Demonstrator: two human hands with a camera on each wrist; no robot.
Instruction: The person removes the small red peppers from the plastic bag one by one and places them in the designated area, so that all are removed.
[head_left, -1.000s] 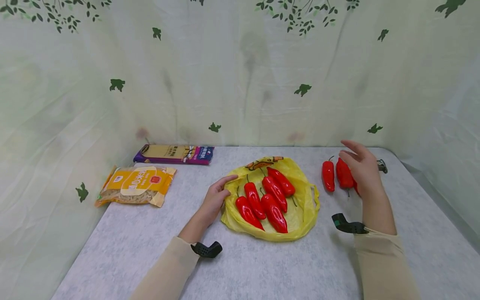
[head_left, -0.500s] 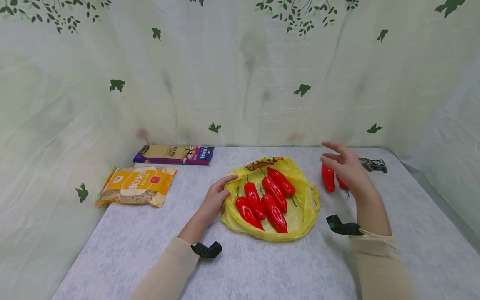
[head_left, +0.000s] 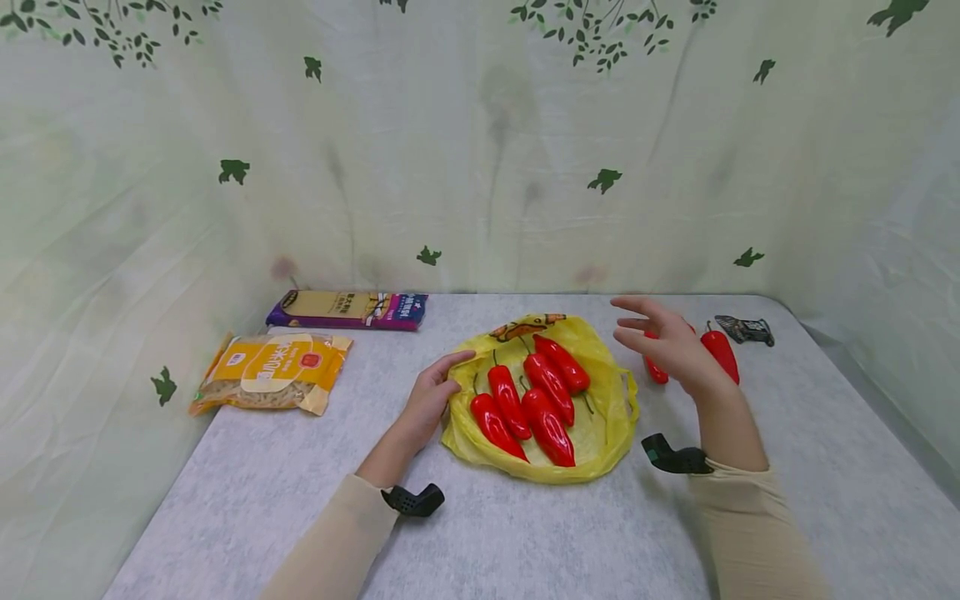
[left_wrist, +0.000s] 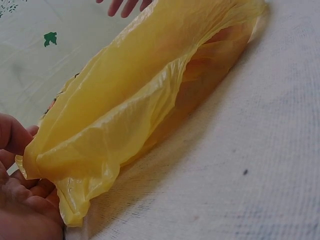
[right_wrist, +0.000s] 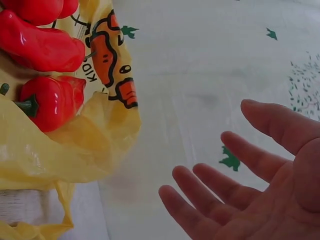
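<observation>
A yellow plastic bag [head_left: 611, 454] lies with its mouth spread wide, and several glossy red peppers [head_left: 550, 377] show inside it. My left hand [head_left: 429, 400] holds the bag's left rim. In the left wrist view, the thumb and fingers of that left hand [left_wrist: 25, 200] pinch a fold of the yellow plastic. My right hand [head_left: 672, 346] hovers to the right of the bag with its fingers spread and nothing in them. Behind and below it, one red pepper [head_left: 655, 372] is partly hidden, and another red pepper [head_left: 721, 354] lies just beyond the wrist.
A small dark patterned object [head_left: 745, 330] lies at the back right. On the left are an orange packet of grain [head_left: 273, 371] and a purple and gold flat packet [head_left: 347, 309]. A leaf-printed curtain [head_left: 480, 167] hangs behind the grey table [head_left: 525, 542].
My right hand has moved left from the loose peppers toward the bag, bringing the rightmost pepper and the dark patterned object into full view. The left hand and the bag look the same.
</observation>
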